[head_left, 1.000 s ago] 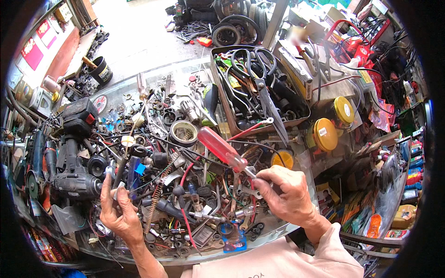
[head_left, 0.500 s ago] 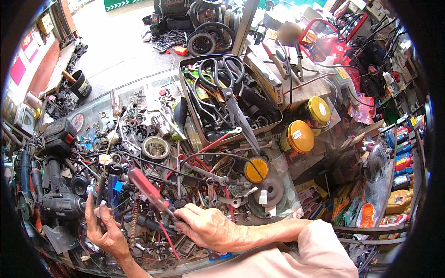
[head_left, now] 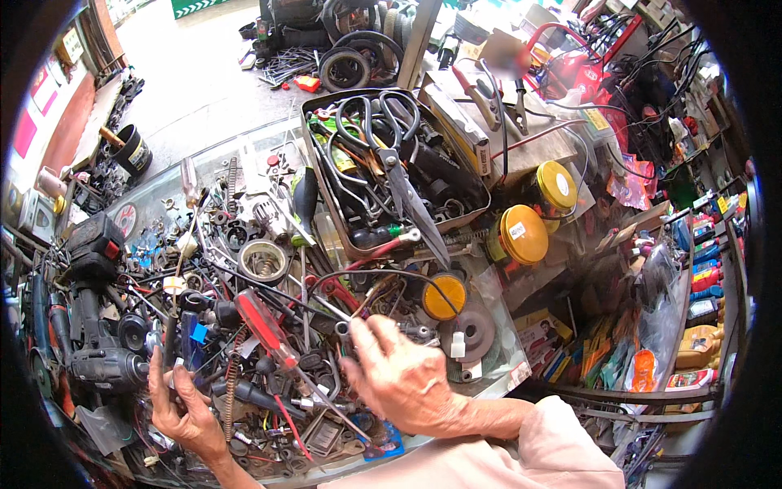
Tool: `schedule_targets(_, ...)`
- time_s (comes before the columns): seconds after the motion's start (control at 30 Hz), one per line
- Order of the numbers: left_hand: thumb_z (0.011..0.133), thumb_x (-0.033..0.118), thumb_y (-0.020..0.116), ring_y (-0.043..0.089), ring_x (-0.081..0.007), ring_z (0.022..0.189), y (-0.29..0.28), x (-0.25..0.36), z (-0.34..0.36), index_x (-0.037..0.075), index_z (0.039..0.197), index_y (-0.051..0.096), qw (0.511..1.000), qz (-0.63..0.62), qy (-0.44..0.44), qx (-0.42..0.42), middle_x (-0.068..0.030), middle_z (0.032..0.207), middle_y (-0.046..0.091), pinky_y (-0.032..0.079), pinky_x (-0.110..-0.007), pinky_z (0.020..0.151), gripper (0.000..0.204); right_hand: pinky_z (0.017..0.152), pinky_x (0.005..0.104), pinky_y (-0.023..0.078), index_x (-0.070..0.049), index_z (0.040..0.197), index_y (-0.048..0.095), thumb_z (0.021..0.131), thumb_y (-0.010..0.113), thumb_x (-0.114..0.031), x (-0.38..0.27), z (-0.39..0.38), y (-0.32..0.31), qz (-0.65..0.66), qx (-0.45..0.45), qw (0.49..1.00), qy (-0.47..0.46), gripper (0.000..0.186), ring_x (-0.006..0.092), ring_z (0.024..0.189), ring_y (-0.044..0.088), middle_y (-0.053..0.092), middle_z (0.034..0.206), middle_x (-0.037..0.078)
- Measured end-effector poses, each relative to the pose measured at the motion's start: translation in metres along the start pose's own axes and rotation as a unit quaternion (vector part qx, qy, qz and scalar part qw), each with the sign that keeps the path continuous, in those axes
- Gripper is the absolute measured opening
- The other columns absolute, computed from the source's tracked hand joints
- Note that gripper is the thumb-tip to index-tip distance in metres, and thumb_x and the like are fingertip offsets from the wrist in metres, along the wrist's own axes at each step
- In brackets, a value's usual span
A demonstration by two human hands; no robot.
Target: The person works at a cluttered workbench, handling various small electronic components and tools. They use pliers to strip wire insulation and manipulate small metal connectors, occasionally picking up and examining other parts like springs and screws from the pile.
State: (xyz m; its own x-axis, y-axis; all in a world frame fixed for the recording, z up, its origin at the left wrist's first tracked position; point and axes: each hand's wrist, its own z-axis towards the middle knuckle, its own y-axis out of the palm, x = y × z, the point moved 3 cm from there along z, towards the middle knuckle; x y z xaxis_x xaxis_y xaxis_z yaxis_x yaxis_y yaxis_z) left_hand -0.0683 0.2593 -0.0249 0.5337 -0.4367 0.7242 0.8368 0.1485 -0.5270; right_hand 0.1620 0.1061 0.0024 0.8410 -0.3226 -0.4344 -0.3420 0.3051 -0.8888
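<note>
My left hand (head_left: 189, 420) is at the lower left, its thumb and finger closed around something small that I cannot make out. A black power tool (head_left: 106, 359) lies just beyond it. My right hand (head_left: 407, 383) reaches over the crowded bench, fingers bent down among metal wrenches (head_left: 330, 307); its thumb side is blurred, and whether it grips anything is hidden. Between my hands a screwdriver (head_left: 262, 326) with a translucent red handle lies across the loose parts, its shaft slanting toward me. A coil spring (head_left: 235, 379) is beside the handle.
Past my right hand stands a metal tray (head_left: 350, 236) of tools, large black-handled scissors (head_left: 411, 204) on top. Yellow-lidded jars (head_left: 524, 235) are to its right. A grinding disc (head_left: 472, 332) lies near the glass bench edge. A black bucket (head_left: 133, 153) stands beyond at left.
My right hand has let go of the red screwdriver, which now lies on the parts, and has moved right and forward to the wrenches. My left hand stays nearly in place.
</note>
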Motion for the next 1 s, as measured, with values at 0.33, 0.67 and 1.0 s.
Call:
schedule_targets(0.33,0.101,0.009,0.059,0.041,-0.0023,0.050,0.005,-0.001,-0.004,0.005,0.138,0.059,1.000,0.000,-0.010,-0.006,0.0003,0.075,0.058,0.032,-0.021,0.045,0.037,0.070,0.0367,0.060,0.004,0.128,0.059,0.080,0.068,-0.001,-0.014,-0.016,0.014,0.151,0.014,0.982,-0.116,0.049,0.0374,0.092,0.070,0.053,0.128,0.030)
schedule_targets(0.67,0.101,0.009,0.059,0.041,-0.0025,0.050,0.008,0.004,-0.004,0.004,0.136,0.060,1.000,-0.004,-0.025,-0.001,0.0003,0.073,0.057,0.031,-0.022,0.045,0.035,0.102,0.0448,0.050,0.013,0.131,0.053,0.082,0.061,-0.001,-0.028,-0.031,0.040,0.209,-0.068,0.952,-0.215,0.052,0.0418,0.120,0.060,0.041,0.147,0.034)
schedule_targets(1.0,0.101,0.009,0.060,0.042,-0.0027,0.050,0.006,0.003,-0.004,0.006,0.136,0.061,1.000,0.003,-0.012,0.005,-0.0007,0.076,0.060,0.032,-0.021,0.044,0.035,0.104,0.0439,0.050,0.011,0.136,0.048,0.087,0.057,-0.003,-0.030,-0.026,0.033,0.269,-0.108,0.921,-0.261,0.053,0.0409,0.122,0.058,0.046,0.144,0.030)
